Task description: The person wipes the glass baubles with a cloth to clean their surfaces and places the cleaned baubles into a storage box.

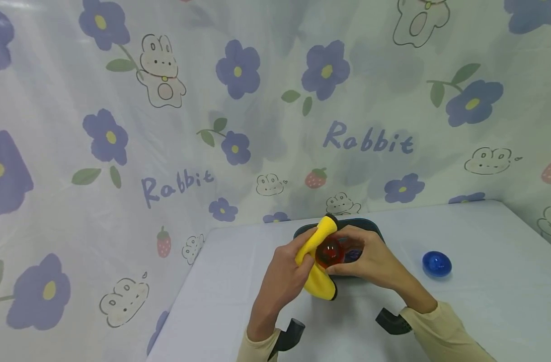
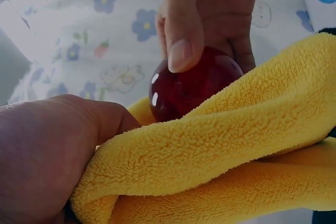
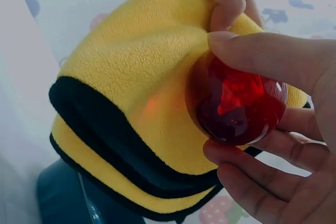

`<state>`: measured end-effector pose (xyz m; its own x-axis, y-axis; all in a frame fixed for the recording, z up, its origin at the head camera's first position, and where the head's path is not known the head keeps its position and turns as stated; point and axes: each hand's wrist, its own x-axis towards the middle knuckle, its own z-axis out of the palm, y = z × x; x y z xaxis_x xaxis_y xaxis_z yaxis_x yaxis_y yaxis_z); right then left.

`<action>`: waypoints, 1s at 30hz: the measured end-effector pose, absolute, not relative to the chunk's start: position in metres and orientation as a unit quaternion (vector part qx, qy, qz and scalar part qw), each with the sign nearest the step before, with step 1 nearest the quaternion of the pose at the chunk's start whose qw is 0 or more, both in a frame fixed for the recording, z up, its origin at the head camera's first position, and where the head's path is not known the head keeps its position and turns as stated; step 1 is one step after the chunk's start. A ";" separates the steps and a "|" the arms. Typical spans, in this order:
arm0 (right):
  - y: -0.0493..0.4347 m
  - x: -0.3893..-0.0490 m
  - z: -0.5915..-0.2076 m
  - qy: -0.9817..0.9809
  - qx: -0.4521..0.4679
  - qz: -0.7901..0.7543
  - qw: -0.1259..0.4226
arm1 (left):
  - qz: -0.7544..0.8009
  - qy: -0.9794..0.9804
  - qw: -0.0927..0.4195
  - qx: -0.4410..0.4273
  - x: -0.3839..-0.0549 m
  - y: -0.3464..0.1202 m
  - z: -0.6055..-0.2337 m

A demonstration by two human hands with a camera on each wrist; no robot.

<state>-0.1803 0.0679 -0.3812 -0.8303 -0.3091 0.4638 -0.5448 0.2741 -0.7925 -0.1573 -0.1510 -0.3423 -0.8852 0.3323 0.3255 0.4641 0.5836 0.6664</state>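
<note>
My left grip (image 1: pixel 285 275) clutches soft-looking cloth (image 3: pixel 136 51), right grip (image 1: pixel 368 259) pinches the ball (image 3: pixel 239 98): likely slick, I'd favour opposite sides.

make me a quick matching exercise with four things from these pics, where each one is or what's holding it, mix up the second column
Things:
1. yellow cloth
2. red ball
3. blue ball
4. dark bin

Places:
a. lying on the table, held by neither hand
b. partly hidden behind both hands in the head view, standing on the table
c. gripped by the left hand
d. held between thumb and fingers of the right hand

Pairs: 1-c, 2-d, 3-a, 4-b
</note>
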 end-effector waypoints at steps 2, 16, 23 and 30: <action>0.067 -0.179 -0.381 -0.787 0.276 0.542 0.107 | -0.402 -0.884 0.080 -0.226 -0.158 -0.152 -0.343; 0.067 -0.177 -0.379 -0.746 0.292 0.589 0.109 | -0.411 -0.879 0.059 -0.233 -0.161 -0.153 -0.343; 0.066 -0.178 -0.379 -0.723 0.283 0.618 0.123 | -0.412 -0.881 0.049 -0.230 -0.161 -0.151 -0.344; 0.064 -0.179 -0.380 -0.715 0.254 0.636 0.138 | -0.407 -0.883 0.032 -0.232 -0.163 -0.150 -0.347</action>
<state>-0.1794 0.0639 -0.3801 -0.8335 -0.1877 0.5197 -0.5380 0.0614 -0.8407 -0.1629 -0.1503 -0.3469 -0.8906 0.3825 0.2460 0.4354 0.5609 0.7042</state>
